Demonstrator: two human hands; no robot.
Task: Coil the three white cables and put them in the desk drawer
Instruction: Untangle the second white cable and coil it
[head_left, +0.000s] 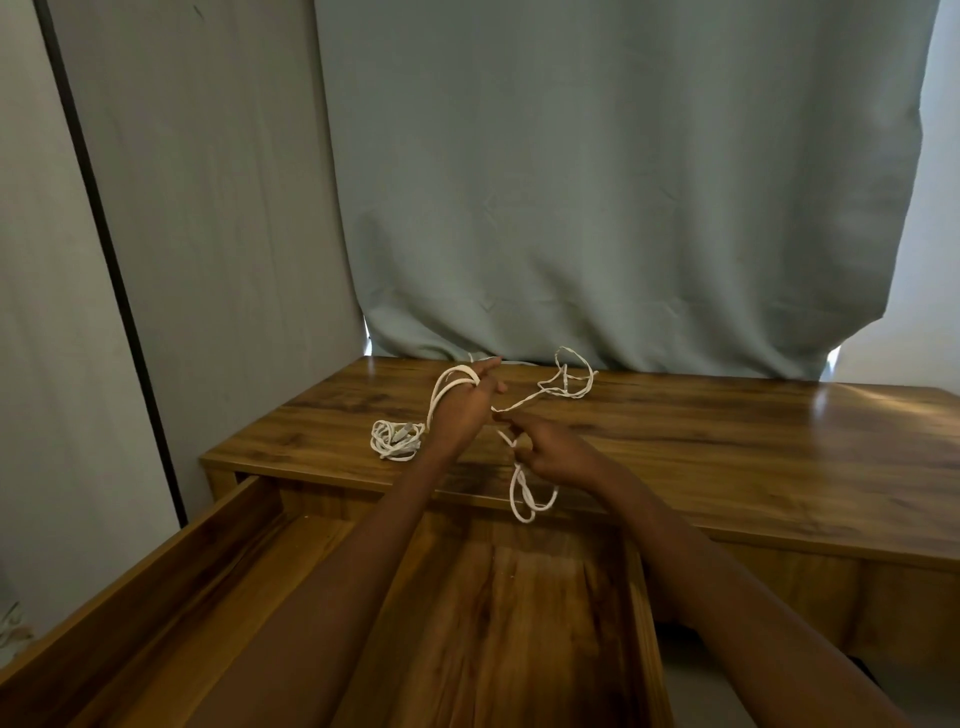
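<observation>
My left hand (470, 402) is raised over the desk with loops of a white cable (442, 389) wound around it. My right hand (550, 452) pinches the same cable just right of the left hand. A loop of it (524, 493) hangs below my right hand over the open drawer (498, 623). The cable's free end lies loose on the desk (569, 376) near the curtain. A second white cable (396, 439) lies coiled in a bundle on the desk, left of my left wrist. I see nothing inside the drawer.
The wooden desk (727, 447) stretches to the right. A pale green curtain (623, 182) hangs behind it. A grey panel with a black edge (156, 260) stands at the left, close to the drawer's left wall.
</observation>
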